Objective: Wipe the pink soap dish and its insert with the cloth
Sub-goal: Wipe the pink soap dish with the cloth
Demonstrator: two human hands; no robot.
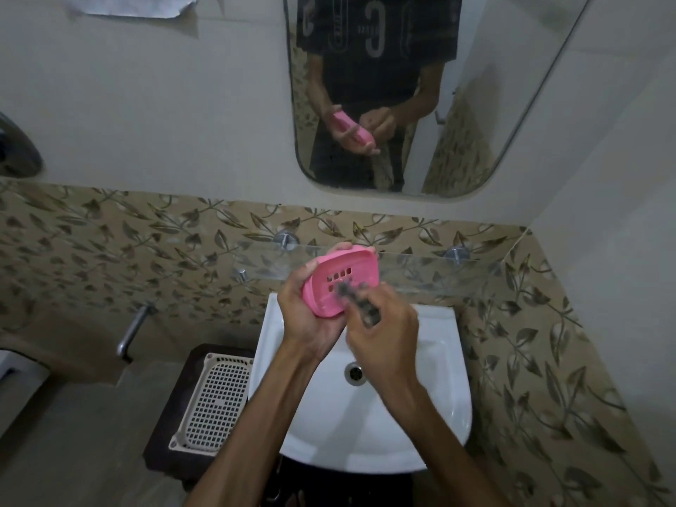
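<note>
Head view: wiping is under way. Above the white basin [360,429], the left hand [305,316] has its grip curled round the pink soap dish [338,283], slotted insert facing up. The right hand [384,338] pinches a dark, bunched cloth [356,298] against the slots. Smooth rigid plastic, rounded corners. Next, I judge, the insert must be lifted out for the tray beneath.
</note>
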